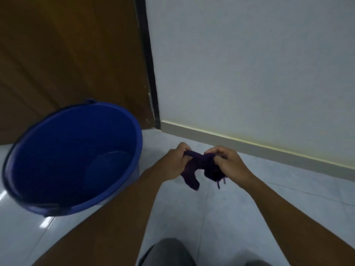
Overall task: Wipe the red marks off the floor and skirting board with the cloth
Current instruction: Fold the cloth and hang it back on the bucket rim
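A dark purple cloth (pixel 200 166) hangs bunched between both hands above the pale tiled floor (pixel 249 198). My left hand (pixel 173 163) grips its left end and my right hand (pixel 229 163) grips its right end, with loose ends drooping below. The grey skirting board (pixel 269 153) runs along the foot of the wall just beyond my hands. No red marks show on the floor or the skirting board in this dim, blurred view.
A blue bucket (pixel 25 143) stands on the floor to the left of my hands, with a little water at its bottom. Behind it is a brown wooden door (pixel 73 54) with a dark frame (pixel 149 73). My knee (pixel 169 252) shows at the bottom.
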